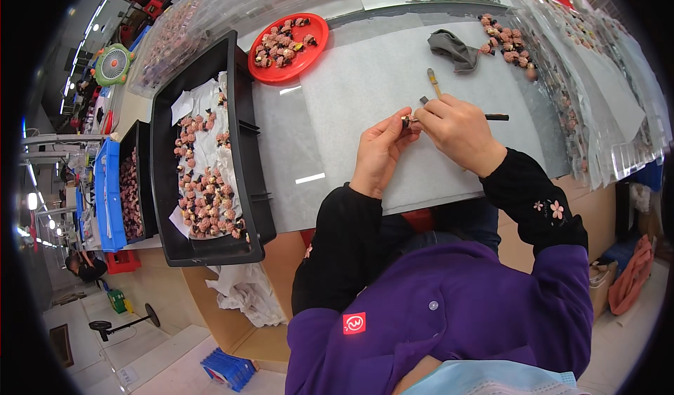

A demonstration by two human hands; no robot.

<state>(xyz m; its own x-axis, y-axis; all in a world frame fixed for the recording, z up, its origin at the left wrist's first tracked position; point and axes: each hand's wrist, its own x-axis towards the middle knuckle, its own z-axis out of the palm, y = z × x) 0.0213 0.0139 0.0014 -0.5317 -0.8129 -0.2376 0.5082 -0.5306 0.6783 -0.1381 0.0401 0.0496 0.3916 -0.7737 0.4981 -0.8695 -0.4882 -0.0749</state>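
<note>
My left hand [380, 151] pinches a tiny dark and pale figure piece [406, 122] between thumb and fingertips, above the white sheet on the table. Against it, my right hand [460, 131] works with a slim black-handled tool [497, 117]; the handle sticks out to the right, and fingers hide most of the tip. Just beyond the right hand, a brush with a yellowish handle [434, 83] lies on the sheet. A crumpled grey cloth [455, 50] rests farther back, beside a cluster of small pink and black figures [511, 46].
On the left stands a black tray [242, 156] with many pink figures on paper. A red plate [309, 57] of similar figures sits behind it. Stacked clear plastic trays [597, 100] line the right edge. A blue crate [107, 195] and a green fan [113, 65] are far left.
</note>
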